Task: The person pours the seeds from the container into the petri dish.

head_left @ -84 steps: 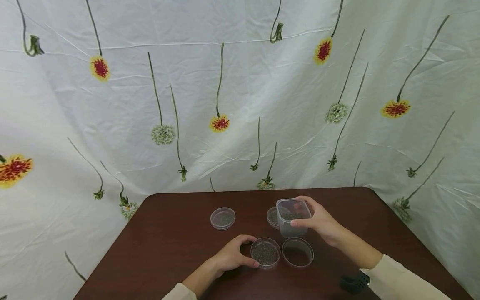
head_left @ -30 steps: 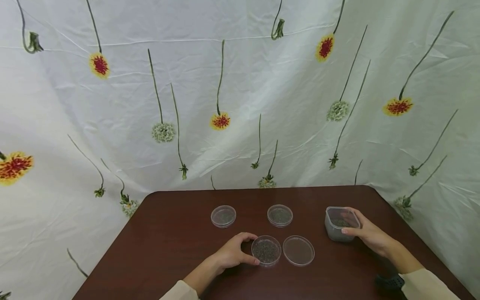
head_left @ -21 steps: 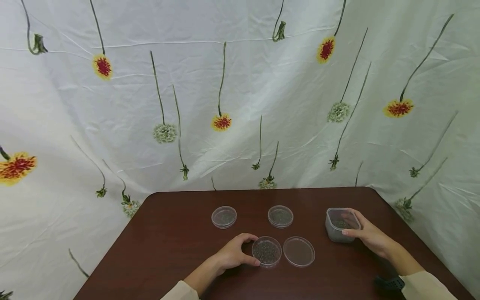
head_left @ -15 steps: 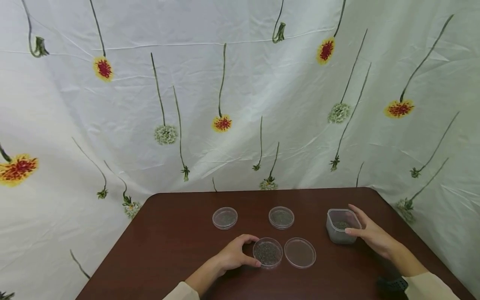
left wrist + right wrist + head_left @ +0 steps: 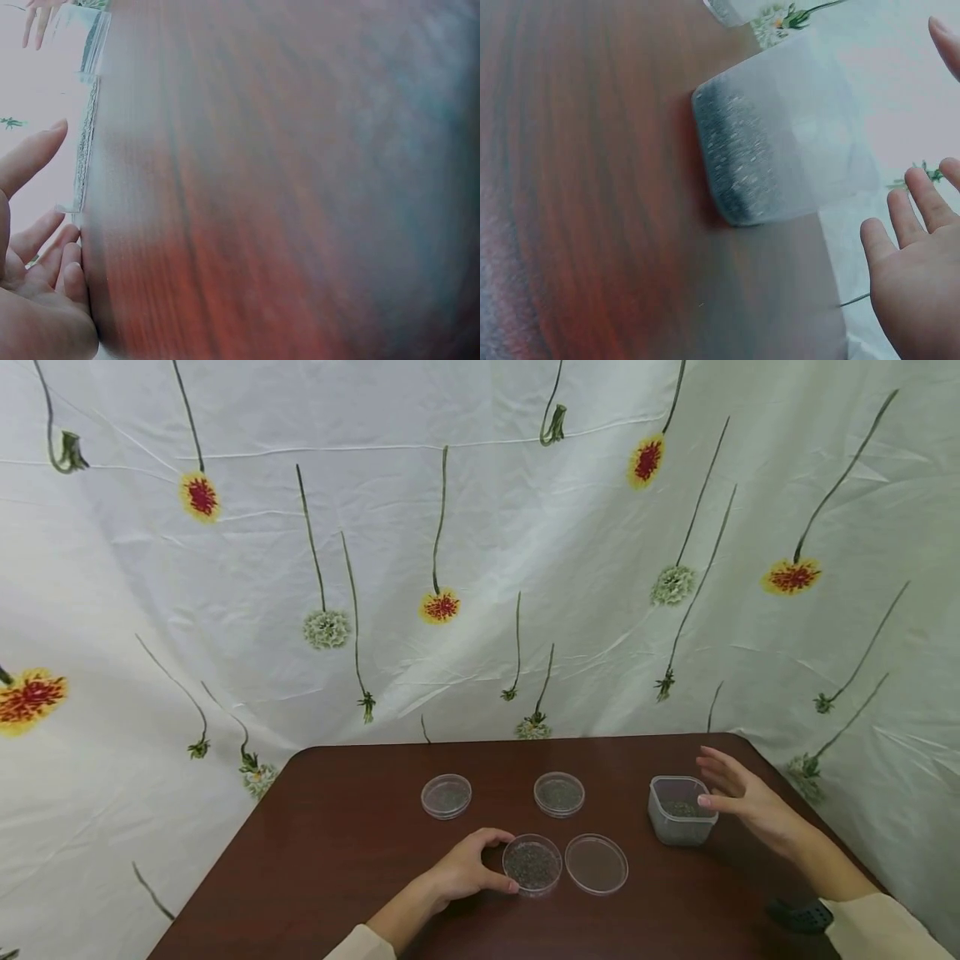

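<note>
My left hand [image 5: 471, 867] holds a petri dish [image 5: 532, 864] by its left side, thumb in front and index finger behind. Dark, grainy material fills the dish. At the right, my right hand [image 5: 742, 797] is off a square clear plastic container [image 5: 681, 831], its fingers spread. That container stands upright on the table with dark grains in its bottom, which show through its wall in the right wrist view. Just right of the held dish lies a clear round dish or lid [image 5: 596, 864]; which of the two, I cannot tell.
Two more petri dishes, one at the back left [image 5: 446, 797] and one at the back middle [image 5: 559, 795], sit on the dark brown table [image 5: 337, 835]. A flower-printed white cloth [image 5: 480, 543] hangs behind the table's far edge.
My right hand has carried the plastic container from the middle to the right, set it down, let go and lifted its fingers away. My left hand stays at the petri dish.
</note>
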Demonstrator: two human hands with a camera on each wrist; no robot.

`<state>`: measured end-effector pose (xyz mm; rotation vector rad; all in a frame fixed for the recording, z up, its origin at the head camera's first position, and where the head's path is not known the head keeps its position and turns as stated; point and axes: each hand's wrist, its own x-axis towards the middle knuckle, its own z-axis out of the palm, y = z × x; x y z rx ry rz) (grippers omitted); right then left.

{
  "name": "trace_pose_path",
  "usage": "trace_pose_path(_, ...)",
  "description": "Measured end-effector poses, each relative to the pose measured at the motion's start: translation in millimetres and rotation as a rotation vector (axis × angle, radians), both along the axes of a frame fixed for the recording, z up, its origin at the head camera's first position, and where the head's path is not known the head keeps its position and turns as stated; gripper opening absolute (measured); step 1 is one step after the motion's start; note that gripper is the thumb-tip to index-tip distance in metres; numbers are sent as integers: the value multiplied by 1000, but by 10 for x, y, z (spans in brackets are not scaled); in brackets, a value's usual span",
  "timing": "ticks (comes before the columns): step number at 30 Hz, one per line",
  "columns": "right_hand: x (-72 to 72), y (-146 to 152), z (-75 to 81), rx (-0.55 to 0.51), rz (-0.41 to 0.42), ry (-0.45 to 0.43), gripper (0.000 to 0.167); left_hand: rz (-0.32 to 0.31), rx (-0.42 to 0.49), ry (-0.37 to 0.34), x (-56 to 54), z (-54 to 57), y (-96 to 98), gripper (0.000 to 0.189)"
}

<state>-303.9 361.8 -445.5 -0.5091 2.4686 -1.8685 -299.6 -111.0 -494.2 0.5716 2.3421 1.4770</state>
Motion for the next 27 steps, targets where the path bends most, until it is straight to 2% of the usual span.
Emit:
trace_pose_path(6, 6, -51, 102, 14, -25, 25, 85, -3, -3, -4, -4, 0, 18, 63)
trace_pose_path(10, 19, -142, 182, 14, -11, 56, 85, -2, 0, -7, -4, 4, 16, 63)
trace_pose_path(18, 52, -434, 263, -13, 124, 142, 81, 0, 3, 3, -2, -1, -6, 63)
trace_pose_path(27, 135, -816, 222, 6, 248, 126, 89, -6, 5, -3, -5, 8, -1, 64)
